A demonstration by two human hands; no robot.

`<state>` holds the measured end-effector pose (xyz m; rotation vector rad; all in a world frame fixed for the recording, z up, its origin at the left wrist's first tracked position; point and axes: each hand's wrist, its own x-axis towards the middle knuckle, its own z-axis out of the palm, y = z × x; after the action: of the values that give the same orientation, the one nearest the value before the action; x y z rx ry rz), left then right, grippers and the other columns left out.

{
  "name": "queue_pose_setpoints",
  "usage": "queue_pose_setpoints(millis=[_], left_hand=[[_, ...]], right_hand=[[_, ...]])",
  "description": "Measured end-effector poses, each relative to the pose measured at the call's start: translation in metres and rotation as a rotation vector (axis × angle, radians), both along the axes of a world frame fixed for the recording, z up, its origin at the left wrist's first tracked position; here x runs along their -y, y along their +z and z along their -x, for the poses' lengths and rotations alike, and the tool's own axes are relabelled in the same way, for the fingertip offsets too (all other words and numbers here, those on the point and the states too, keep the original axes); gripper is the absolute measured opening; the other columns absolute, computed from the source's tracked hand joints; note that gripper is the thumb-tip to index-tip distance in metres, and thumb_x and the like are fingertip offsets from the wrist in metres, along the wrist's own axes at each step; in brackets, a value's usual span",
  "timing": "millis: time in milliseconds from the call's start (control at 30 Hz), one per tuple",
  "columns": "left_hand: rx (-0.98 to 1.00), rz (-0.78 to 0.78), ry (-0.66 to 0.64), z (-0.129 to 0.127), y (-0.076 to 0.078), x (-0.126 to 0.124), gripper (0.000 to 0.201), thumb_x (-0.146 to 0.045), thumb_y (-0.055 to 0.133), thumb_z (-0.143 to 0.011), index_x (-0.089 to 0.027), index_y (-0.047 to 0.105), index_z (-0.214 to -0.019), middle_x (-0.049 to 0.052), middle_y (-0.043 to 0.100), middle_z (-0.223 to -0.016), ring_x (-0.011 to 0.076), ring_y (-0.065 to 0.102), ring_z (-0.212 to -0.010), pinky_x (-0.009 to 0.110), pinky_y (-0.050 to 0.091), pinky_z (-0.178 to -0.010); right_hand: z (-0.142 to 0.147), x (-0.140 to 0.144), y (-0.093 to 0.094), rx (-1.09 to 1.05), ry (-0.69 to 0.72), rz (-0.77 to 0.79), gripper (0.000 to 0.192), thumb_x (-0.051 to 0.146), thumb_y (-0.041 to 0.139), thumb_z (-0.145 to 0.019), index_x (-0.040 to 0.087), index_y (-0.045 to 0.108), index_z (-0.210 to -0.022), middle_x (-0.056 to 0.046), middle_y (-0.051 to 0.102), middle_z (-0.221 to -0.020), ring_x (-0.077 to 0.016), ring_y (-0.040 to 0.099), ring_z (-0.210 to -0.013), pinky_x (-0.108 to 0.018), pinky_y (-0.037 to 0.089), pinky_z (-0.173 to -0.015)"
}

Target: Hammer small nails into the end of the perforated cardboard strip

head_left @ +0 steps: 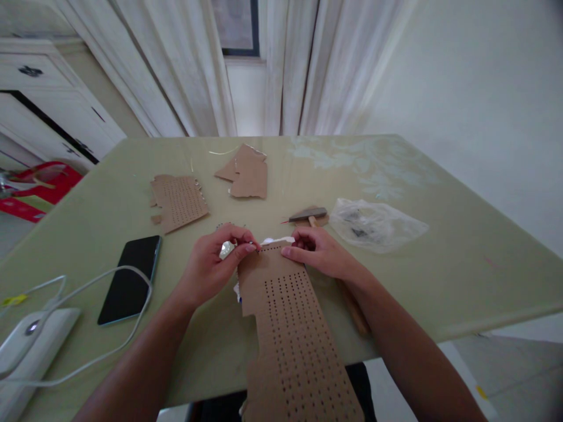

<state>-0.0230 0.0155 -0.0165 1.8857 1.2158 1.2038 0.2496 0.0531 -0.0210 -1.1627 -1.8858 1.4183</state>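
Observation:
A long strip of brown cardboard [281, 328], punched with rows of small holes, slopes from the table toward me. At its far left corner my left hand [215, 258] pinches something tiny and dark between thumb and forefinger, too small to name. My right hand [319, 251] grips the far right corner, thumb on top and fingers curled beneath. White torn material [277, 241] shows along the far edge between both hands. A shiny clear piece [226, 249] is partly hidden behind my left hand.
A hammer [310, 214] lies behind my right hand, its handle running under my forearm. Beside it is a clear plastic bag [378, 225]. Cardboard scraps [181, 202] lie farther back. At left are a phone [129, 278], a white cable [143, 310] and a power strip [41, 351].

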Motion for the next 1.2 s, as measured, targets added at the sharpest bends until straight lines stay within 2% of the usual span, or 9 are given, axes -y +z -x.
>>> queue_pose_setpoints(millis=[400,567,700,800,933,1067,1200], left_hand=[[-0.019,0.001,0.010,0.000,-0.002,0.001,0.014,-0.033,0.072,-0.102,-0.024,0.081,-0.095,0.004,0.079,-0.088,0.0193,0.071,-0.082,0.032,0.054,-0.078],[-0.013,-0.009,-0.009,0.002,-0.003,0.001,0.011,-0.030,0.072,-0.103,-0.025,0.080,-0.097,0.003,0.080,-0.090,0.0179,0.072,-0.084,0.031,0.053,-0.079],[-0.010,-0.008,-0.003,0.001,-0.002,0.001,0.011,-0.029,0.073,-0.102,-0.025,0.080,-0.096,0.002,0.080,-0.090,0.0175,0.072,-0.084,0.030,0.053,-0.079],[0.003,0.000,0.013,0.000,-0.002,0.001,0.010,-0.031,0.074,-0.101,-0.024,0.080,-0.095,0.003,0.080,-0.090,0.0181,0.072,-0.084,0.031,0.054,-0.078],[0.006,0.018,0.020,-0.001,0.000,0.001,0.014,-0.034,0.074,-0.100,-0.023,0.080,-0.094,0.005,0.081,-0.089,0.0198,0.073,-0.083,0.032,0.055,-0.078],[0.006,0.022,0.015,0.000,-0.001,0.001,0.016,-0.035,0.073,-0.101,-0.023,0.080,-0.094,0.005,0.081,-0.090,0.0204,0.073,-0.084,0.033,0.055,-0.079],[0.008,0.023,0.008,0.002,-0.003,0.001,0.014,-0.034,0.074,-0.102,-0.023,0.080,-0.095,0.005,0.081,-0.091,0.0202,0.073,-0.085,0.033,0.055,-0.079]], right_hand=[[0.000,0.001,0.002,0.001,0.006,0.015,0.055,0.073,0.079,-0.087,0.022,0.061,-0.079,0.003,0.054,-0.072,-0.0142,0.046,-0.066,-0.029,0.035,-0.060],[-0.003,-0.002,0.001,0.010,-0.039,-0.059,0.052,0.069,0.065,-0.100,0.021,0.063,-0.079,0.003,0.053,-0.070,-0.0140,0.044,-0.065,-0.030,0.033,-0.061],[-0.010,-0.007,0.002,0.031,-0.140,-0.115,0.048,0.060,0.057,-0.106,0.022,0.061,-0.077,0.003,0.053,-0.066,-0.0152,0.045,-0.062,-0.032,0.034,-0.062],[-0.017,-0.012,0.003,0.142,-0.252,-0.206,0.039,0.053,0.062,-0.103,0.022,0.064,-0.080,0.001,0.058,-0.069,-0.0175,0.049,-0.065,-0.033,0.035,-0.064],[-0.029,-0.018,0.000,0.391,-0.373,-0.314,0.032,0.047,0.064,-0.102,0.023,0.063,-0.080,-0.003,0.065,-0.074,-0.0204,0.054,-0.069,-0.035,0.035,-0.067],[-0.036,-0.020,-0.005,0.625,-0.406,-0.291,0.034,0.049,0.066,-0.101,0.025,0.058,-0.080,-0.005,0.068,-0.078,-0.0236,0.058,-0.072,-0.035,0.033,-0.067],[-0.038,-0.019,-0.009,0.727,-0.416,-0.230,0.038,0.055,0.071,-0.097,0.026,0.053,-0.080,-0.006,0.070,-0.082,-0.0251,0.060,-0.075,-0.034,0.033,-0.067]])
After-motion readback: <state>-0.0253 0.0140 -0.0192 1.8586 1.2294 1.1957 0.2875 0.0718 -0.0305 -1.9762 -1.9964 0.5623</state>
